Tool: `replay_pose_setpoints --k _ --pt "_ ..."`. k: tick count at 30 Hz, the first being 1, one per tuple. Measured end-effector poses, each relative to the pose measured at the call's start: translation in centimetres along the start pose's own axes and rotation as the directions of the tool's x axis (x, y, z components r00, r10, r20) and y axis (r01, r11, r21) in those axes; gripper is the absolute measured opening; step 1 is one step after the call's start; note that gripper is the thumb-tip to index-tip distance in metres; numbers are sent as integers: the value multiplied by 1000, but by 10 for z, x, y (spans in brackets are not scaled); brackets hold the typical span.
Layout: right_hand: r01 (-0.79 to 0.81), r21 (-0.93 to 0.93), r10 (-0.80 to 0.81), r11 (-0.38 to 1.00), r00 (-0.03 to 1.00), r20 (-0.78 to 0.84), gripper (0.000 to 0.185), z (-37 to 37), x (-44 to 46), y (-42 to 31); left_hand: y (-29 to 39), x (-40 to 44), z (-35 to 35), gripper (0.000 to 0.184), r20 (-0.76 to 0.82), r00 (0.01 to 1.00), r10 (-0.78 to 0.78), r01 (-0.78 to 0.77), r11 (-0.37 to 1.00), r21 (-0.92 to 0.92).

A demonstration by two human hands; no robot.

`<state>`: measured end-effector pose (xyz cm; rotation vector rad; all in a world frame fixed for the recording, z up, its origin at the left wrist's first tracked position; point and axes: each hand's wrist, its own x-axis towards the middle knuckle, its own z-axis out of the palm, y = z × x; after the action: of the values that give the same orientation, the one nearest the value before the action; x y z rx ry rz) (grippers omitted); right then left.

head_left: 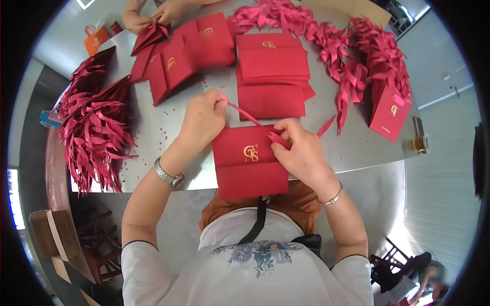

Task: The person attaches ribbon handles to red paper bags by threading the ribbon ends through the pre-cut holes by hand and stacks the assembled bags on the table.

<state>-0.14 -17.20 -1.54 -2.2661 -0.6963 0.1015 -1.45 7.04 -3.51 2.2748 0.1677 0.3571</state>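
Observation:
A red paper bag [251,176] with a gold logo lies flat in front of me, its lower part reaching past the table's front edge. Above its top left corner, my left hand [206,115] pinches one end of a red ribbon [244,113]. The ribbon runs slanting down to the bag's top edge. My right hand [301,153] is closed on the ribbon at the bag's top right, and a loose ribbon end sticks out beyond it. Just behind lies a stack of flat red bags [273,64] with the same logo.
Ribboned bags [97,127] pile up at the left, and more bags with ribbons [390,117] stand at the right. Loose ribbons [326,41] spread across the back. Across the table, another person's hands [148,18] hold a red bag. An orange bag [95,40] stands beyond.

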Motion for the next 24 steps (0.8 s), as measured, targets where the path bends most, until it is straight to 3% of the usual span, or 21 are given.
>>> replay_pose_setpoints --k 4,5,6,7,9,10,14,16,18,20,22,24 --pt "-31 11 31 999 999 8 28 -2 3 3 6 -1 -7 14 18 998 -65 65 998 0" --pt "-71 46 70 996 997 15 27 -3 3 4 18 -4 -15 18 77 979 -189 203 942 -268" --pt "-111 79 110 991 994 21 26 -4 4 6 25 -8 -18 22 165 943 -290 333 796 -506" --pt "-121 82 120 989 993 21 26 -6 5 6 17 -15 -22 26 274 948 -164 285 818 -500" --pt "-117 125 118 985 993 -3 24 -7 6 5 22 -24 -26 26 385 923 12 84 970 -229" --pt "-123 125 124 985 992 -4 24 -6 7 6 26 -27 -26 26 400 916 7 83 975 -207" --pt "-81 144 90 986 994 -60 21 -3 10 7 20 -26 -21 25 384 920 74 11 976 -215" --pt "-73 152 85 986 994 -72 21 -5 8 9 24 -31 -17 25 316 937 147 -47 952 -303" --pt "-33 143 45 989 995 -84 25 -6 6 13 30 -40 -13 21 300 940 159 -60 948 -314" --pt "-7 118 18 993 996 -87 35 -14 2 13 28 -45 -10 17 271 962 23 79 930 -359" --pt "102 204 -73 974 987 -144 43 -25 -4 16 20 -45 -11 13 250 968 18 84 916 -393" --pt "163 70 -147 984 970 -193 42 -48 -4 41 16 -45 -15 11 226 974 -17 106 915 -388"
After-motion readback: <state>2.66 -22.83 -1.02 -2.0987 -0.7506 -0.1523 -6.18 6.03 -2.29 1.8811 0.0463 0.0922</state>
